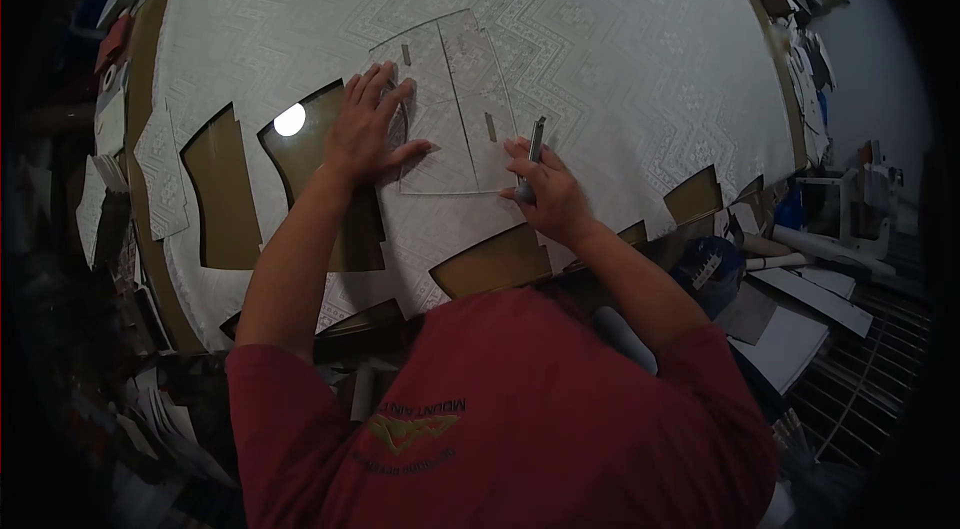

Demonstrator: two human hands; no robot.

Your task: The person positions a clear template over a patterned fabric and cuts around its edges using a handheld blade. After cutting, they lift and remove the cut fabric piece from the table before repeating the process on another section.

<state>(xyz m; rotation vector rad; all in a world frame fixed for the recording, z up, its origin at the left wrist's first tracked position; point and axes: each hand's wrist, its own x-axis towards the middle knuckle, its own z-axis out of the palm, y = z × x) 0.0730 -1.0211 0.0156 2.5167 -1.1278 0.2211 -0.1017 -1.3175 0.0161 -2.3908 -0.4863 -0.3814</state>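
Utility knife (535, 146) beside a clear template (482, 79)

Nearest, the brown bench (490, 261) shows through shaped openings (222, 219) in a pale zigzag-patterned sheet (630, 39). The right hand (552, 187) curls closed around the knife, blade end pointing away, perhaps for control. The left hand (368, 127), spread and gripping nothing, lies across the template's left edge, likely steadying it on the sheet. The template looks transparent, dark-lined, with two short grey marks.

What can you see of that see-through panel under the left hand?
The see-through panel looks like clear plastic and lies flat on the white patterned sheet. Its top edge slants and curves. A dark line runs down it, with a short grey mark on either side. The left hand rests on its left edge; whether the right hand touches its lower right corner is unclear.
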